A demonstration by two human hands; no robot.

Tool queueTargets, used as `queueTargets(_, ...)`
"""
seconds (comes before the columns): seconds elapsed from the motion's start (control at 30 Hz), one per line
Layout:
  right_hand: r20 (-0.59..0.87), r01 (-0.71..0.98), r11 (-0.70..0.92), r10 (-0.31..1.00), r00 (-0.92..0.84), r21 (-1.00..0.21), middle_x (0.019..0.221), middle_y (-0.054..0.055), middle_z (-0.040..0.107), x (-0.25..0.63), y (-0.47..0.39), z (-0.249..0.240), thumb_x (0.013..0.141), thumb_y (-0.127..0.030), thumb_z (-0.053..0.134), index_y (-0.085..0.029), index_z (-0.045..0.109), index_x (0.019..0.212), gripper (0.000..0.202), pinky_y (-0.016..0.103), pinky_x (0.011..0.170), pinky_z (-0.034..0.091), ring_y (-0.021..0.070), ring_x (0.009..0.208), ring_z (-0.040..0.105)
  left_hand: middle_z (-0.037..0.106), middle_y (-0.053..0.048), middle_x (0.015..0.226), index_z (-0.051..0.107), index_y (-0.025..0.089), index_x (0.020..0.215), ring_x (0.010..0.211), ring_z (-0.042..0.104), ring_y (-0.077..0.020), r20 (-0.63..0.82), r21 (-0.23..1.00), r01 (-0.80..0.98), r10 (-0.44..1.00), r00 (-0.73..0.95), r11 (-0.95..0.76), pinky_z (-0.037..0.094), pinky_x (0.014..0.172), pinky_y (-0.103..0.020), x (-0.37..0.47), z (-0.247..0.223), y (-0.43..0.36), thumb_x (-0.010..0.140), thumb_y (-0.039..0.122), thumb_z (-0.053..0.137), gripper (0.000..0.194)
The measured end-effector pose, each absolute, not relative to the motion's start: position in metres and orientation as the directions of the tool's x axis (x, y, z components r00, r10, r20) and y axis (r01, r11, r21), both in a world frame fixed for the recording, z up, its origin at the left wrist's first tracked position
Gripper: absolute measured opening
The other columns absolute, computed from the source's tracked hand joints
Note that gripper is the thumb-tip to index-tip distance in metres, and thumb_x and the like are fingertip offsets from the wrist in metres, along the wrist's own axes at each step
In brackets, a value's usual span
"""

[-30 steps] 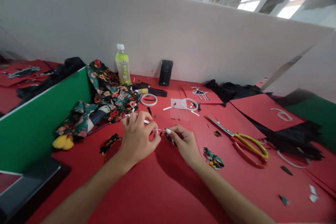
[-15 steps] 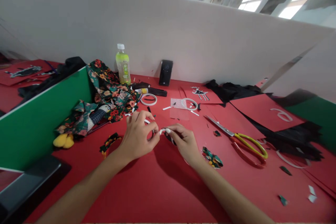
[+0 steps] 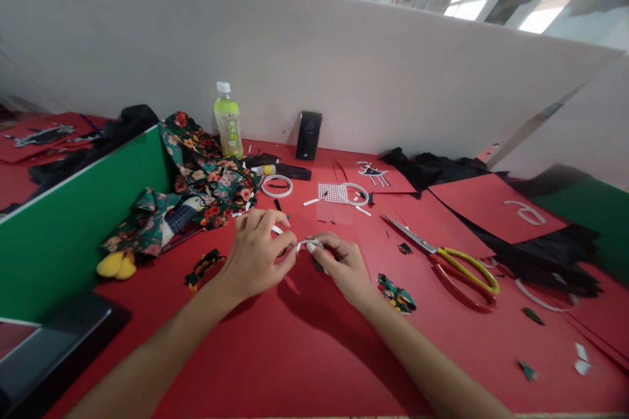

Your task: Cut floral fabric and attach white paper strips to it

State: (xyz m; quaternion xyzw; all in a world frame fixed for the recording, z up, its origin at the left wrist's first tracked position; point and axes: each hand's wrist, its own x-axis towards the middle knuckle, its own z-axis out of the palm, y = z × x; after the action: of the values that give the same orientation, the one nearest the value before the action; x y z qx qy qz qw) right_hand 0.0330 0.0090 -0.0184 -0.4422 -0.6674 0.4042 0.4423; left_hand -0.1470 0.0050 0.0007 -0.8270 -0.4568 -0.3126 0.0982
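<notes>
Head view, landmark the scissors (image 3: 433, 250). White strip (image 3: 302, 244): left of the scissors, apparently raised over the table (image 3: 314, 360), bridging the gap between both hands. Right hand (image 3: 346, 263): grip clamped on the strip, thumb and forefinger together. Left hand (image 3: 258, 252): curled at the strip's other end; could not tell whether that grip had closed on it. A fingertip hold presumably suited so slim a piece (little room for more). Scissors lay with handles on the person's side, likely for easy reach. Floral scrap (image 3: 396, 293) sat nearer the person, left of the handles, probably to keep the middle free. Strip's look: narrow, plain white, slightly bowed, ends covered by fingers; surface finish too small to judge.
</notes>
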Motion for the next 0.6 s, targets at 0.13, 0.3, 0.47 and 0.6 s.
queueTargets(0.13, 0.313, 0.283, 0.37, 0.922, -0.226, -0.885, 0.083, 0.006, 0.067, 0.0346, 0.0091, -0.0173, 0.082, -0.027, 0.056, -0.018, 0.068, 0.082, 0.015, 0.032, 0.077, 0.048, 0.018, 0.081, 0.062, 0.057, -0.005, 0.098, 0.065, 0.023, 0.074, 0.089, 0.044, -0.0224, 0.63, 0.043, 0.812, 0.647, 0.43, -0.582, 0.029, 0.075, -0.036, -0.147, 0.0006, 0.0038, 0.078, 0.026, 0.059, 0.008)
queueTargets(0.3, 0.423, 0.354, 0.491, 0.869, -0.257, -0.796, 0.092, 0.006, 0.067, 0.0374, 0.0093, -0.0166, 0.081, -0.02, 0.056, -0.021, 0.068, 0.093, 0.016, 0.036, 0.081, 0.048, 0.0194, 0.089, 0.062, 0.058, -0.005, 0.096, 0.065, 0.022, 0.075, 0.089, 0.044, -0.0228, 0.65, -0.038, 0.8, 0.593, 0.475, -0.599, 0.03, 0.075, -0.037, -0.1471, 0.0017, 0.0029, 0.08, 0.026, 0.057, 0.01)
queueTargets(0.47, 0.471, 0.34, 0.567, 0.82, -0.326, -0.75, 0.086, 0.006, 0.066, 0.038, 0.0114, -0.0191, 0.083, -0.016, 0.052, -0.021, 0.069, 0.087, 0.019, 0.033, 0.076, 0.049, 0.0176, 0.084, 0.062, 0.059, -0.006, 0.096, 0.066, 0.022, 0.075, 0.089, 0.045, -0.0233, 0.645, -0.041, 0.809, 0.603, 0.47, -0.586, 0.03, 0.074, -0.038, -0.1464, 0.0018, 0.0038, 0.081, 0.028, 0.057, 0.013)
queueTargets(0.6, 0.477, 0.354, 0.574, 0.816, -0.326, -0.738, 0.084, 0.006, 0.066, 0.0377, 0.012, -0.0208, 0.083, -0.019, 0.053, -0.02, 0.069, 0.084, 0.016, 0.033, 0.075, 0.05, 0.0178, 0.082, 0.062, 0.059, -0.006, 0.097, 0.066, 0.022, 0.074, 0.089, 0.045, -0.0232, 0.635, -0.04, 0.813, 0.613, 0.47, -0.581, 0.03, 0.075, -0.038, -0.1462, 0.0008, 0.0039, 0.082, 0.03, 0.057, 0.014)
